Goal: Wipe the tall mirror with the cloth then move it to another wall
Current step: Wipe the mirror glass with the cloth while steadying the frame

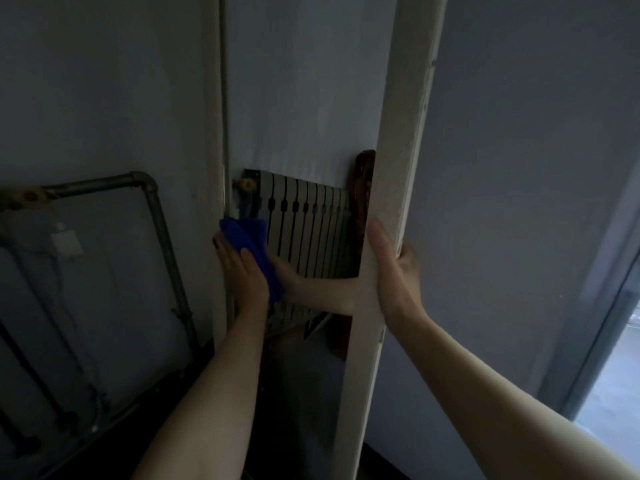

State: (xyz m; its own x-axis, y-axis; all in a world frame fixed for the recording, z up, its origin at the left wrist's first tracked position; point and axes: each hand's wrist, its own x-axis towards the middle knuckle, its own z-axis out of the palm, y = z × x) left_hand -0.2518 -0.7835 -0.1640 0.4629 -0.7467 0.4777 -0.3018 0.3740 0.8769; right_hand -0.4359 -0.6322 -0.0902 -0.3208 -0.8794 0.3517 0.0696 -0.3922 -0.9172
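Left hand [242, 271] lies flat, palm and fingers spread over a blue cloth [252, 247], pressing it to the glass of the tall mirror [298, 109] near the inner side of the left frame rail; it presses rather than grips. Right hand [394, 268] is closed round the right frame rail [398, 168], thumb on the front face and fingers wrapped behind, steadying the mirror, which stands upright in a corner against grey walls. Judgement: the wiping step is in hand, and the move to another wall is not yet begun; how much of the glass is clean cannot be told in the dim light. The next move appears to call for working the cloth over the rest of the pane while the right hand holds the frame firm. Surroundings: a grey pipe [162, 230] with a yellow valve [29, 195] and a wall socket [65, 241] sit on the wall just left of the mirror; a radiator [304, 220] shows as a reflection in the glass. A bright opening [613, 386] lies to the right. Pipework close beside the left rail could snag the frame when the mirror is lifted away
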